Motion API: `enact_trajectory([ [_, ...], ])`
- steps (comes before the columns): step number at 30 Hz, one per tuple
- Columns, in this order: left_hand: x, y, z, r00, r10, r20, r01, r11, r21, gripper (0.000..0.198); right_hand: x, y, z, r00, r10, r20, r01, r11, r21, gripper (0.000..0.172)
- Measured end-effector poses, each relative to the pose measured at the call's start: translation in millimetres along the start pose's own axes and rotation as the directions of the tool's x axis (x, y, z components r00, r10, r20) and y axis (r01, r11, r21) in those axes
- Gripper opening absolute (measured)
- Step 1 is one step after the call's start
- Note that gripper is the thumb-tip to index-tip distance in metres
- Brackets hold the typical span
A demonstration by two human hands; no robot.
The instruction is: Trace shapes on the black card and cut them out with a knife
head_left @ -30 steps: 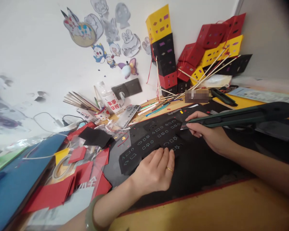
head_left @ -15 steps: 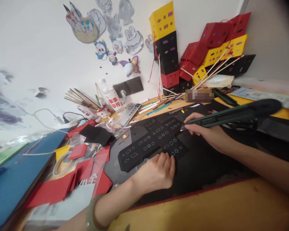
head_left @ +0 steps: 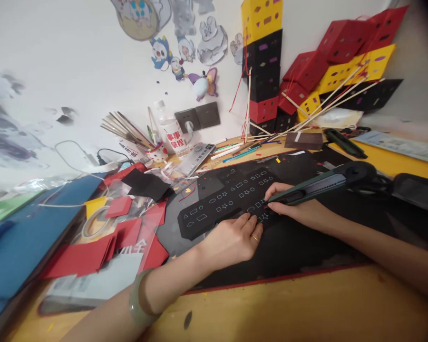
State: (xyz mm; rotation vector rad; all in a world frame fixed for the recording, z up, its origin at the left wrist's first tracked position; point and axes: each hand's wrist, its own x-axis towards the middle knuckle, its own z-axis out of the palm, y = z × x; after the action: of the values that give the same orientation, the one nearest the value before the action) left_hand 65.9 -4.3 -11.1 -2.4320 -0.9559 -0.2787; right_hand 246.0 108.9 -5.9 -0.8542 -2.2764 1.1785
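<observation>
Black card [head_left: 209, 214] with rows of small outlined stars, squares, circles and other shapes lies on the dark cutting mat [head_left: 299, 249]. My left hand [head_left: 235, 240], a ring on one finger and a bangle on the wrist, presses down on the card's near edge with its fingers bent together; nothing shows inside it. My right hand [head_left: 292, 209] grips a dark green utility knife [head_left: 317, 183] close to its front end, tilted low over the card. The knife's tip is by the star outlines at the card's right part, just beyond my left fingertips; the blade itself is too small to make out.
Red paper pieces [head_left: 82, 254], a tape roll [head_left: 94, 222] and a blue folder [head_left: 35, 237] lie at left. Behind the mat are a bottle [head_left: 173, 133], pens and stacked paper boxes [head_left: 262, 66] with thin sticks. Another green cutter [head_left: 344, 142] rests at back right.
The view has shifted. My right hand has brought the knife nearer to my left fingers, from the card's far right edge to the star outlines. My left hand stays on the card.
</observation>
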Motion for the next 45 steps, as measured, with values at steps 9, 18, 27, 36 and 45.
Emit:
enact_trajectory([
  [9, -11.7, -24.4, 2.2, 0.991, 0.134, 0.003, -0.133, 0.982, -0.137, 0.025, -7.1, -9.3, -0.9, 0.994, -0.033, 0.107, 0.035, 0.999, -0.015, 0.005],
  [18, -11.0, -30.0, -0.6, 0.987, 0.158, 0.0, -0.155, 0.968, -0.199, 0.029, -7.0, -5.4, -2.1, 0.991, -0.052, 0.125, 0.057, 0.998, -0.032, 0.006],
  [27, -13.8, -29.4, 0.7, 0.989, 0.149, -0.004, -0.146, 0.968, -0.203, 0.029, -8.5, -6.2, -1.5, 0.989, -0.061, 0.138, 0.068, 0.996, -0.05, 0.006],
  [36, -13.0, -30.2, 2.0, 0.99, 0.136, 0.017, -0.13, 0.967, -0.217, 0.028, -8.9, -5.4, 1.3, 0.991, -0.056, 0.122, 0.068, 0.993, -0.098, 0.004],
  [45, -10.6, -27.6, 0.5, 0.977, 0.151, 0.148, -0.114, 0.966, -0.233, 0.032, -8.2, -9.4, 4.2, 0.992, -0.036, 0.123, 0.049, 0.994, -0.102, 0.002],
])
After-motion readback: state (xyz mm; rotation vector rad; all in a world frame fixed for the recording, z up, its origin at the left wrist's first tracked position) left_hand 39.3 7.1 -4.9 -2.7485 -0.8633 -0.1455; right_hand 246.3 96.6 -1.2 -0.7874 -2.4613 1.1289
